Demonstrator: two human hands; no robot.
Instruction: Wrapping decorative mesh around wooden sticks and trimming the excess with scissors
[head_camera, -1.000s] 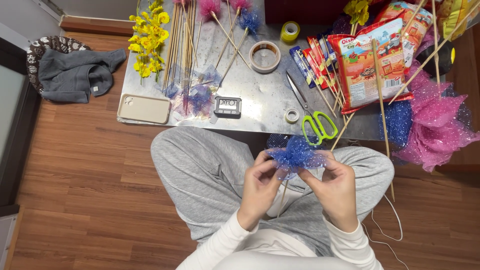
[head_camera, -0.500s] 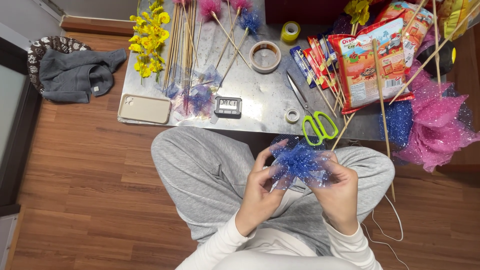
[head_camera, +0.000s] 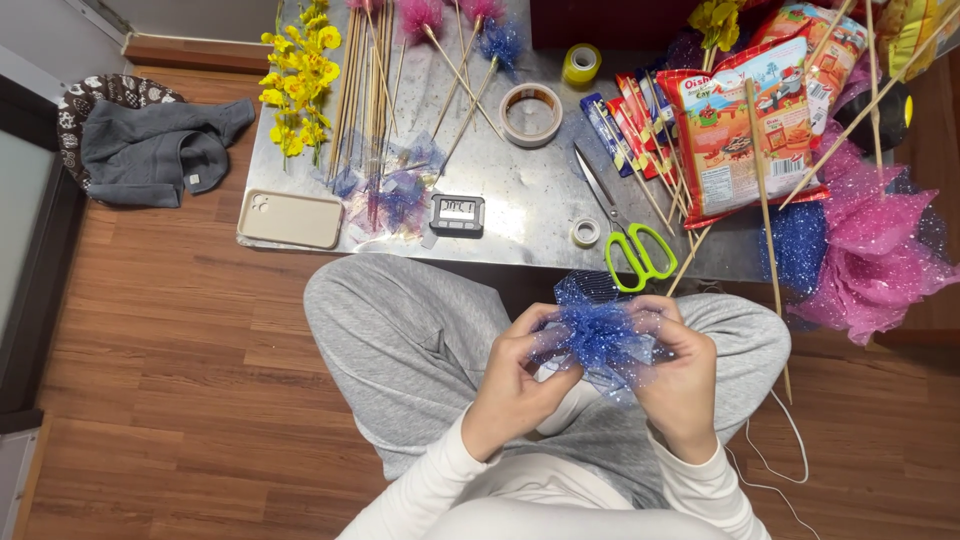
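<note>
I sit cross-legged on the wood floor in grey trousers, before a low metal table (head_camera: 520, 205). My left hand (head_camera: 515, 385) and my right hand (head_camera: 680, 375) both pinch a bunched piece of blue glittery mesh (head_camera: 597, 335) over my lap, fingers curled into its folds from either side. A thin wooden stick seems to run under the mesh, but it is mostly hidden. Scissors with green handles (head_camera: 635, 250) lie at the table's near edge, just beyond my hands.
On the table: a cream phone (head_camera: 290, 219), a small black timer (head_camera: 457, 213), tape rolls (head_camera: 530, 113), wooden skewers (head_camera: 365, 90), yellow flowers (head_camera: 300, 85), finished pink and blue mesh flowers, snack bags (head_camera: 735, 120). Pink and blue mesh (head_camera: 870, 250) piles at right. A grey garment (head_camera: 150, 150) lies left.
My hands have dropped slightly toward my lap and closed tighter around the blue mesh, bunching it into a rounder puff. Nothing on the table has moved.
</note>
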